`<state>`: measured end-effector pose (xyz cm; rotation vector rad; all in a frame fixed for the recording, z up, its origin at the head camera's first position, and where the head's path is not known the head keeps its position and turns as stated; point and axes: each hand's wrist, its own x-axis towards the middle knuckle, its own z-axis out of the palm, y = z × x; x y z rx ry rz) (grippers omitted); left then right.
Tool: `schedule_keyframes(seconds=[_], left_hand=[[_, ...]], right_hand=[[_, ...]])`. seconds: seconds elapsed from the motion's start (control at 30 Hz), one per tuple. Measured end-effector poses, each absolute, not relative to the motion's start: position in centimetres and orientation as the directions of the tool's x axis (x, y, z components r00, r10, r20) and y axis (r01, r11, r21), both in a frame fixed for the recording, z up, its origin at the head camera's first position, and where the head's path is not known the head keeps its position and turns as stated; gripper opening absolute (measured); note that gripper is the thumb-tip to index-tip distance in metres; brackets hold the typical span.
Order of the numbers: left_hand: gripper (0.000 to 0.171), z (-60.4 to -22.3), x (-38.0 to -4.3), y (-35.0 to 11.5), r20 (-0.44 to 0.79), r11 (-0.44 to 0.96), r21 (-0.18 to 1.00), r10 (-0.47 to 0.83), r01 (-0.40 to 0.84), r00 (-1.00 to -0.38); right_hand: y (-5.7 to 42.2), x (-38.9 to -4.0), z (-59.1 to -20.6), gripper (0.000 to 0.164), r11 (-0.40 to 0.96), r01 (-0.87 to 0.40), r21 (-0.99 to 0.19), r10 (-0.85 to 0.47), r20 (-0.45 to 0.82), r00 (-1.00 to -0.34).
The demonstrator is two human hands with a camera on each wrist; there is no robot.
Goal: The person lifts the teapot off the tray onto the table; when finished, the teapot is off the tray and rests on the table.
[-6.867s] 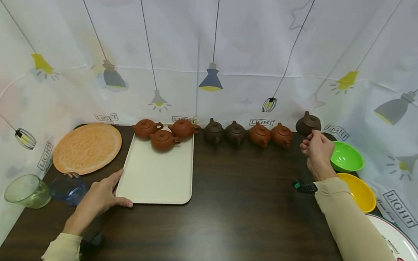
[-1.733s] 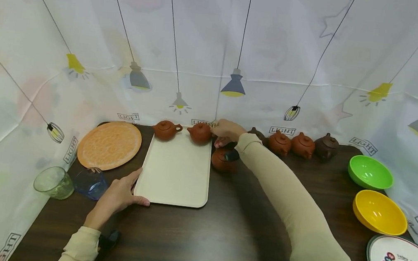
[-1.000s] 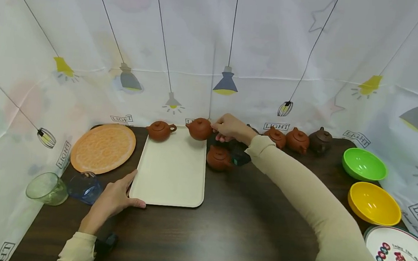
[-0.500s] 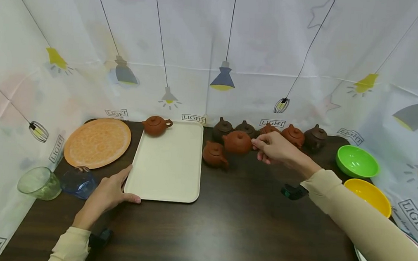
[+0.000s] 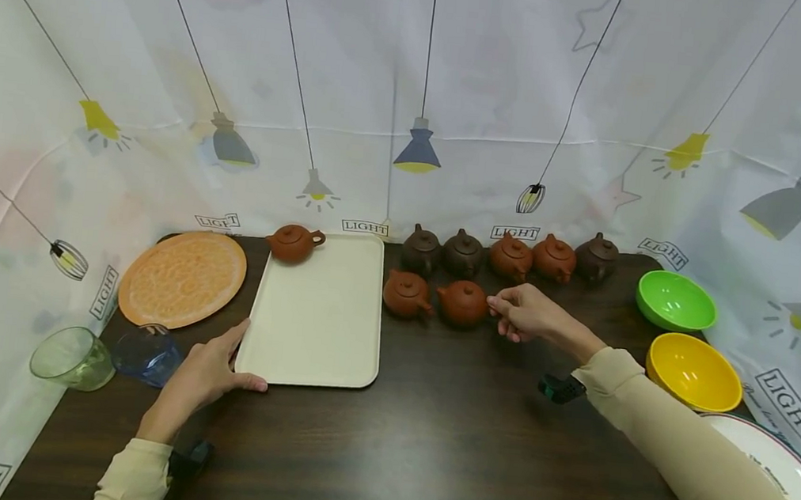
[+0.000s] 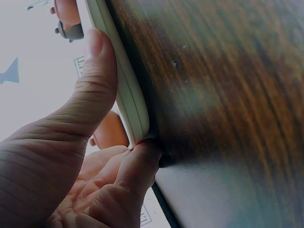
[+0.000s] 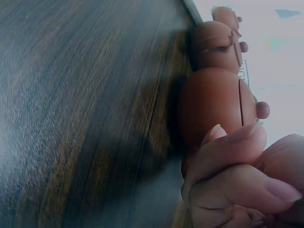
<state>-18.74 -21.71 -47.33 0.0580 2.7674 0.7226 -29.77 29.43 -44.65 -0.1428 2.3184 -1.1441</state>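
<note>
In the head view, my right hand (image 5: 522,311) pinches the handle of a reddish-brown clay teapot (image 5: 463,304), which sits upright on the table right of the tray. From the right wrist view, thumb and fingers (image 7: 232,147) close on the handle side, hiding most of the handle. Another reddish-brown teapot (image 5: 407,294) sits just left of it, by the tray's right edge. My left hand (image 5: 204,372) holds the near left corner of the cream tray (image 5: 314,338), with the thumb (image 6: 97,71) along its front edge. One reddish-brown teapot (image 5: 294,243) remains at the tray's far left corner.
Behind, a row holds dark brown teapots (image 5: 462,254) and reddish-brown teapots (image 5: 511,257). At right are a green bowl (image 5: 676,301), a yellow bowl (image 5: 693,372) and a white plate (image 5: 775,457). An orange round mat (image 5: 183,279), a blue glass (image 5: 146,355) and a green glass (image 5: 72,358) are at left.
Earlier, my right hand set a dark teapot at the row's right end. Two reddish-brown teapots have left the tray; the latest was lifted rightward and lowered beside the other. My left hand stays put.
</note>
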Motion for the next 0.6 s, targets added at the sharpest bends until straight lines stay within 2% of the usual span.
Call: schedule_keyframes(seconds=[0.3, 0.5, 0.6], left_hand=[[0.129, -47.4, -18.8, -21.6, -0.255, 0.873, 0.486, 0.111, -0.028, -0.960], [0.128, -47.4, -19.0, -21.6, -0.249, 0.873, 0.488, 0.122, -0.015, -0.961], [0.128, -47.4, -18.8, -21.8, -0.252, 0.875, 0.484, 0.120, -0.018, -0.960]], right_hand=[[29.7, -29.8, -43.5, 0.040, 0.659, 0.096, -0.746, -0.340, -0.409, -0.847], [29.4, -30.5, -41.1, 0.040, 0.736, 0.034, -0.677, -0.299, -0.369, -0.880], [28.1, -31.4, -39.5, 0.040, 0.723, 0.003, -0.691, -0.327, -0.346, -0.879]])
